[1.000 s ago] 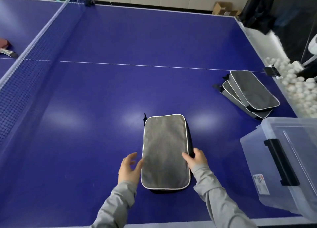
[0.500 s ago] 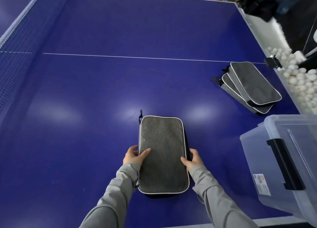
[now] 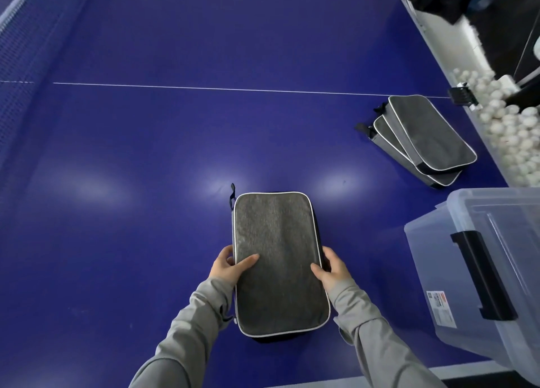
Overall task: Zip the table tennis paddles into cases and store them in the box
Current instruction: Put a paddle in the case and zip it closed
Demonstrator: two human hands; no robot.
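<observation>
A grey paddle case (image 3: 277, 259) with white piping lies flat on the blue table (image 3: 146, 154), close to the near edge. My left hand (image 3: 229, 266) grips its left edge, thumb on top of the fabric. My right hand (image 3: 330, 268) grips its right edge the same way. A small black loop sticks out at the case's far left corner. What is inside the case is hidden. The clear plastic box (image 3: 479, 270) with a black latch stands at the right, lid on.
A stack of three more grey cases (image 3: 423, 139) lies at the far right of the table. Beyond the right edge is a tray of several white balls (image 3: 508, 130). The net (image 3: 17, 51) runs along the left side.
My left hand came in from beside the case and took hold of its left edge. The view has tilted down and the case now sits closer to me.
</observation>
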